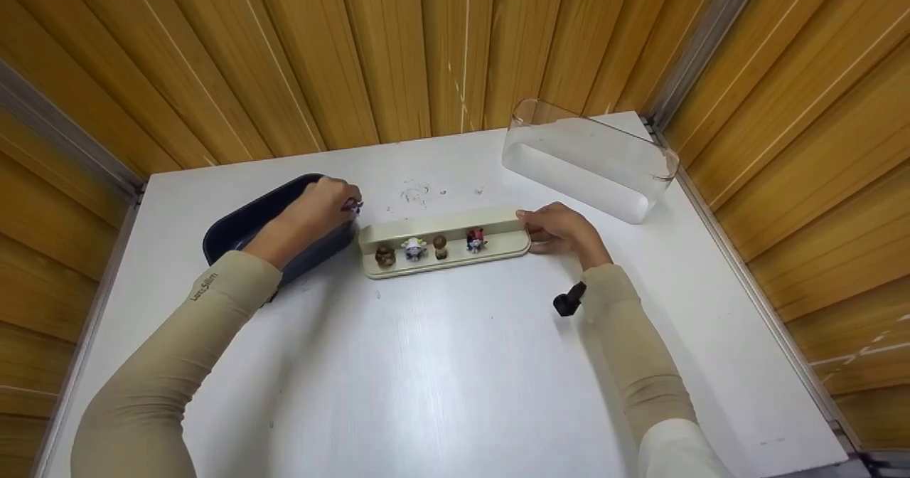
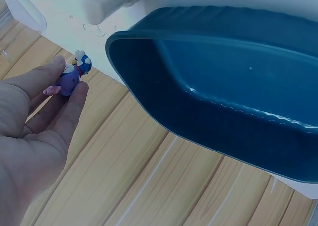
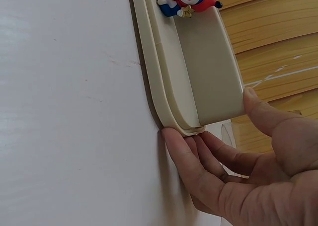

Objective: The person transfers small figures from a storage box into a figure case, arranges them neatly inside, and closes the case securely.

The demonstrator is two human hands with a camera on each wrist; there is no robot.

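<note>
White table (image 1: 441,364), stand (image 1: 444,227) mid-surface

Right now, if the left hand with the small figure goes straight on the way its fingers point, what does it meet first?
Probably the cream display stand: the left hand, pinching the small purple figure, points toward its left end. Depth is unclear, so it might pass just behind it.
</note>
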